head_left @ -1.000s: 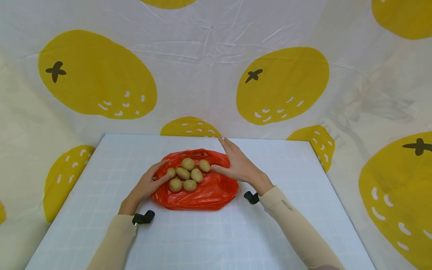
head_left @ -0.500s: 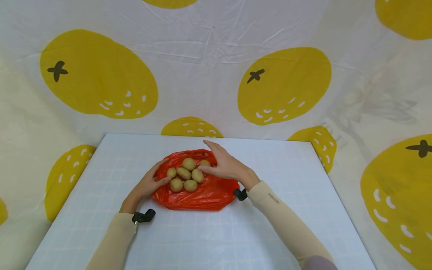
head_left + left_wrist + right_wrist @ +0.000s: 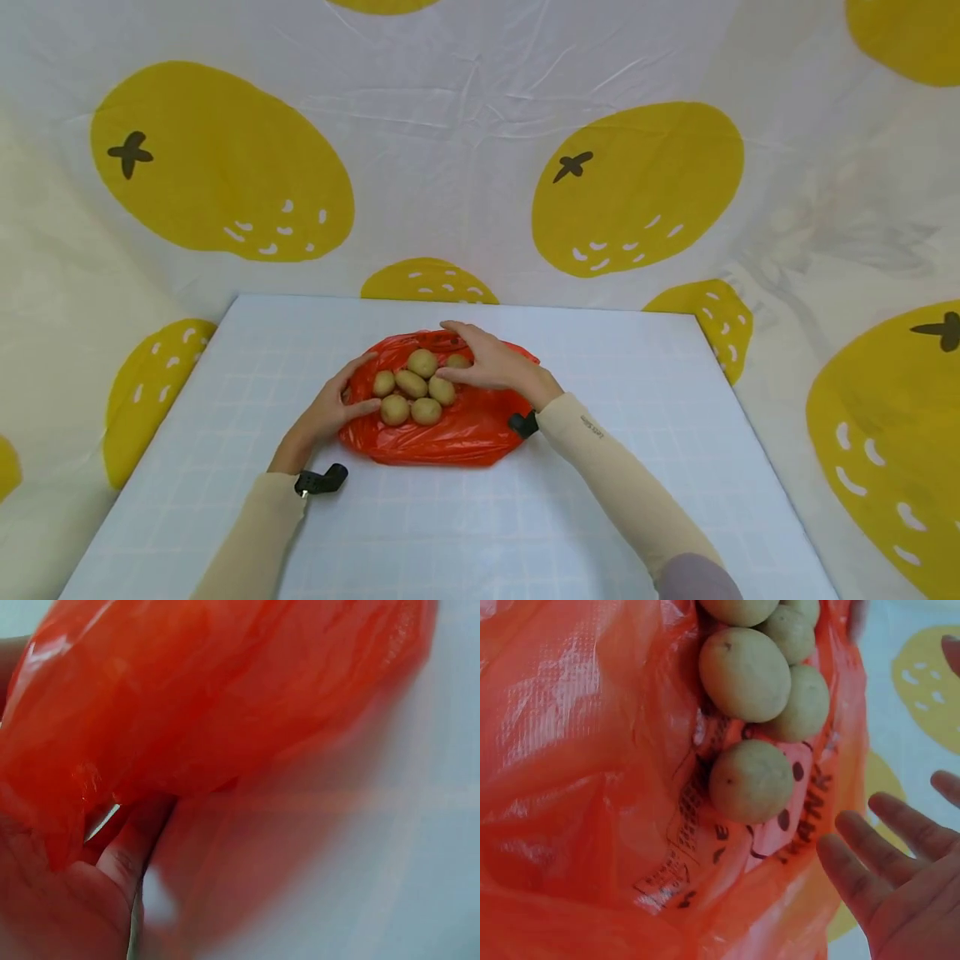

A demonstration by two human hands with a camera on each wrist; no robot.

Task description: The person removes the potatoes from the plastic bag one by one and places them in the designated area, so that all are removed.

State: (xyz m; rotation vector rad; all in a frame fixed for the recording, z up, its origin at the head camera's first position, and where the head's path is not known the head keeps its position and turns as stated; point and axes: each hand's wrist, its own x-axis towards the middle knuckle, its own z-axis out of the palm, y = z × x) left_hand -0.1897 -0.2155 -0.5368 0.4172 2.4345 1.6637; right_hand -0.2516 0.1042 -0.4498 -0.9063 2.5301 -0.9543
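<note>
Head view: seven potatoes (image 3: 412, 383) lie uncovered in one loose layer on the red plastic bag (image 3: 465, 433), which is spread on the worktop (image 3: 450, 533). The left hand (image 3: 326, 408) is at the bag's left edge, its thumb beside the nearest potatoes; the right hand (image 3: 491, 360) is over the far right potato, partly hiding it. Risk: nothing visible walls the potatoes in, so a push from either side would probably set the outer ones rolling, being round and on slick film.

Left wrist view: film covers part of the palm, and fingers pass behind it. Cannot tell whether they pinch it. If they do, a tug could drag the bag and tip the whole group; if not, the film may slip away from them.

Right wrist view: right hand is free, fingers straight and parted, grasping nothing. Beside it the bag shows black lettering (image 3: 806, 814) and slack folds. Judgement: closing in too low, the fingertips might catch a fold and ruck the plastic under the nearest potato.
</note>
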